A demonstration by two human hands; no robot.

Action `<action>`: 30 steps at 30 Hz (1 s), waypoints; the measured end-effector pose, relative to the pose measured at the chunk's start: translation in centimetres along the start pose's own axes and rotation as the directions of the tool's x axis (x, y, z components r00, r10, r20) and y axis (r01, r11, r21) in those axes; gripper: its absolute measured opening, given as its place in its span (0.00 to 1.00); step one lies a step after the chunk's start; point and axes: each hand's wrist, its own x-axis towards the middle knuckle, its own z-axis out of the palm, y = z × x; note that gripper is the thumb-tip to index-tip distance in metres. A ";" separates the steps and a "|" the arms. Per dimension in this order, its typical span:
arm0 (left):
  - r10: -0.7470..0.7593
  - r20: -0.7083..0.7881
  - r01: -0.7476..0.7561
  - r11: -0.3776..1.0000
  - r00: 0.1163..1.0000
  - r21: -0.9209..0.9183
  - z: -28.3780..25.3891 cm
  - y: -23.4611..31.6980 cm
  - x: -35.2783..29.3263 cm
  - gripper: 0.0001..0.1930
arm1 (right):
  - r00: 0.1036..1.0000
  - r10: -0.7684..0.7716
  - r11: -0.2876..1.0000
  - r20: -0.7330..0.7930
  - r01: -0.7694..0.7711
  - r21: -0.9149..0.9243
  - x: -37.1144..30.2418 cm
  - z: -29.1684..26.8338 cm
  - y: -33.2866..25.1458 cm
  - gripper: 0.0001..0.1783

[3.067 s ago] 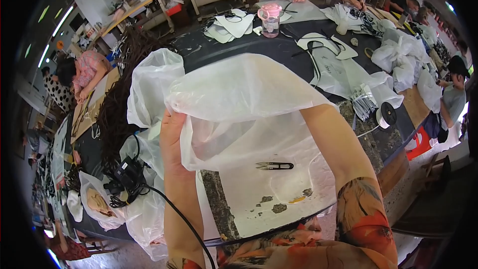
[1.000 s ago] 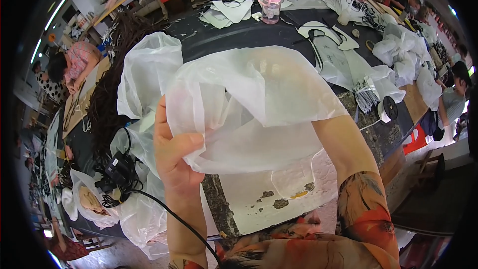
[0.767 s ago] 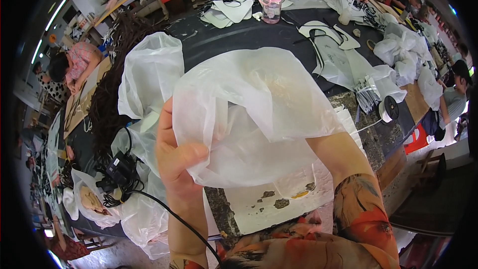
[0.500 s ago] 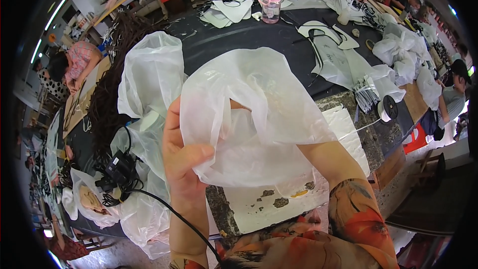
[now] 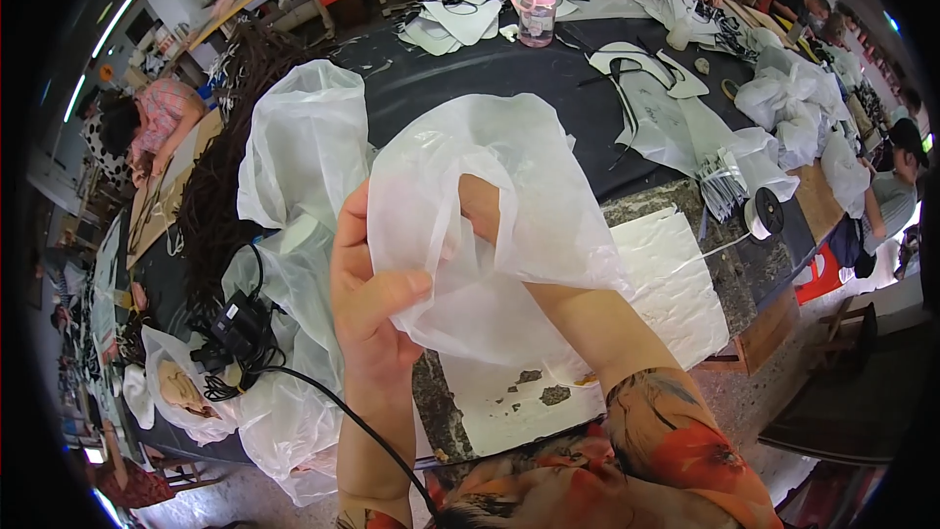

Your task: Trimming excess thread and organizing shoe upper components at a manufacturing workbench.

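A translucent white plastic bag (image 5: 548, 176) is held up before me, its mouth gaping towards me. My left hand (image 5: 377, 299) grips the bag's left edge, thumb in front and the other fingers behind the film. My right forearm passes under the bag's lower right edge, and the right hand (image 5: 479, 204) is inside or behind the film. Only a patch of its skin shows through the gap; its fingers are hidden. Beneath the bag lies a worn white board (image 5: 499, 416) with dark chipped spots, and a crinkled white sheet (image 5: 676, 284) lies to its right.
Left are another plastic bag (image 5: 304, 152), dark brown cords (image 5: 211, 176) and a black adapter (image 5: 240, 326), its cable crossing my left forearm. A pink-lidded bottle (image 5: 536, 15), white cut pieces (image 5: 450, 20) and a spool (image 5: 762, 216) sit on the black-covered table. Other people work around.
My right forearm has shifted left, deeper under the bag, and more skin shows through the gap. The bag has narrowed and its right side has drawn leftward. My left hand keeps its grip.
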 end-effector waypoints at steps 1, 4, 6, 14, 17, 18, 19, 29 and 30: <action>-0.004 0.001 0.004 1.000 1.000 -0.010 -0.1 0.0 0.1 0.39 | 1.000 0.000 1.000 -0.004 0.000 -0.005 -0.1 -0.1 0.0 0.31; 0.016 -0.025 -0.016 0.999 1.000 -0.030 -0.3 0.0 0.1 0.39 | 1.000 -0.006 1.000 -0.008 0.006 -0.018 -0.2 -0.2 -0.4 0.31; 0.013 -0.017 -0.013 1.000 1.000 -0.020 -1.1 -0.4 -0.1 0.39 | 1.000 -0.009 1.000 -0.011 0.009 -0.027 -0.3 -0.2 -0.5 0.31; -0.121 0.026 0.120 0.991 0.992 0.063 -0.9 -2.1 -1.1 0.38 | 1.000 -0.014 0.997 0.005 0.014 -0.074 -0.1 0.3 -0.9 0.31; -0.120 -0.003 0.120 0.991 0.993 0.058 -0.9 -1.8 -1.2 0.37 | 0.999 -0.028 0.996 0.027 0.030 -0.086 0.0 1.1 -1.4 0.31; -0.104 -0.019 0.105 0.993 0.994 0.054 -1.2 -1.8 -1.1 0.37 | 0.999 -0.032 0.995 0.036 0.036 -0.090 0.1 1.4 -1.6 0.31; -0.089 -0.035 0.090 0.995 0.995 0.050 -1.4 -1.7 -1.1 0.37 | 0.998 -0.038 0.995 0.047 0.042 -0.093 0.2 1.8 -1.8 0.31; -0.039 -0.204 0.031 0.999 0.978 -0.044 -1.5 -2.1 0.4 0.32 | 0.993 -0.065 0.984 0.101 0.081 -0.159 -0.1 2.9 -3.2 0.32; -0.032 -0.241 0.028 0.999 0.970 -0.019 -2.2 -2.1 0.5 0.30 | 0.993 -0.062 0.983 0.099 0.078 -0.167 -0.5 2.8 -3.0 0.32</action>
